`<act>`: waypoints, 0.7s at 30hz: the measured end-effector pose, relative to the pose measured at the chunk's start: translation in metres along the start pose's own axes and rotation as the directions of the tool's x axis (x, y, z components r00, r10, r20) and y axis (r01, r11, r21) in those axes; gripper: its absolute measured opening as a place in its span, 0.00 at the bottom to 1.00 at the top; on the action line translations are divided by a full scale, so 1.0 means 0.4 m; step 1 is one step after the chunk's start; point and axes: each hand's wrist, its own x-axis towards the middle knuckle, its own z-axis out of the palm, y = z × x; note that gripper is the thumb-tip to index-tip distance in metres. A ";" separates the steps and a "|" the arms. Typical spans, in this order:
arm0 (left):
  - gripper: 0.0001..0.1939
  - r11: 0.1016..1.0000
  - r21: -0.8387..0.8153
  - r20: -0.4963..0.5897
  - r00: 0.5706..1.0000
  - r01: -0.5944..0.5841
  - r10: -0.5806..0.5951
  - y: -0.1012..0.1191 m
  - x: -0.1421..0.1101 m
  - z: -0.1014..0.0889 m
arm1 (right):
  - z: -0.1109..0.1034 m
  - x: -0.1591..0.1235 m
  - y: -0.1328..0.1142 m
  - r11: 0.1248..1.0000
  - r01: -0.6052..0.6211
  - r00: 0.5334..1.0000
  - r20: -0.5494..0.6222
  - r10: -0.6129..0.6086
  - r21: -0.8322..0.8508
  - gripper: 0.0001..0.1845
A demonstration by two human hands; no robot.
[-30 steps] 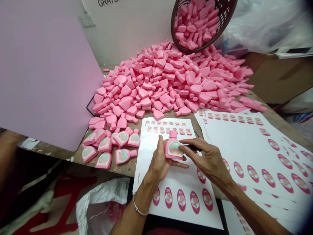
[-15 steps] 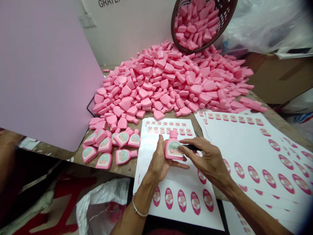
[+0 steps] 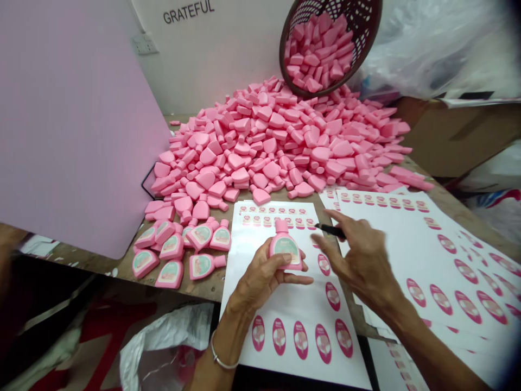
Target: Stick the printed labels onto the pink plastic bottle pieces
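Observation:
A small pink bottle (image 3: 280, 237) with a green and cream label rests upright in my left hand (image 3: 260, 271), whose thumb presses on the label's lower part. My right hand (image 3: 362, 255), slightly blurred, is just right of the bottle and apart from it. It holds a slim black tool with a pointed tip (image 3: 331, 230); its exact kind is unclear. Beneath both hands lies a white sticker sheet (image 3: 285, 304) printed with small labels along the top and pink ovals along the right and bottom. Several labelled pink bottles (image 3: 171, 247) lie to the left.
A large heap of unlabelled pink bottles (image 3: 260, 141) covers the back of the table, below a tipped brown basket (image 3: 368, 32). More sticker sheets (image 3: 386, 239) are spread at right. A pink panel (image 3: 77, 125) stands at left; an open plastic bag (image 3: 163, 331) hangs below the table edge.
My right hand has moved right, off the bottle, with the black tool still in it. My left thumb has come down onto the label. The camera view has shifted slightly.

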 end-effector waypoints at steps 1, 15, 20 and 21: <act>0.11 1.000 0.001 0.017 1.000 0.010 -0.010 -0.002 -0.001 0.001 | 0.007 0.005 -0.004 0.986 -0.059 0.995 0.086 0.046 0.156 0.28; 0.13 1.000 -0.004 -0.097 0.995 -0.029 0.028 -0.008 -0.019 0.004 | 0.051 -0.043 0.025 0.679 -0.537 0.816 0.513 0.268 0.500 0.41; 0.17 0.854 0.508 -0.478 0.861 0.112 0.172 0.050 -0.079 -0.064 | 0.060 0.039 0.144 0.838 -0.431 0.844 0.479 0.243 0.335 0.33; 0.18 0.743 0.649 -0.528 0.798 0.160 0.289 0.071 -0.093 -0.092 | 0.069 0.074 0.170 0.879 -0.405 0.854 0.449 0.265 0.252 0.29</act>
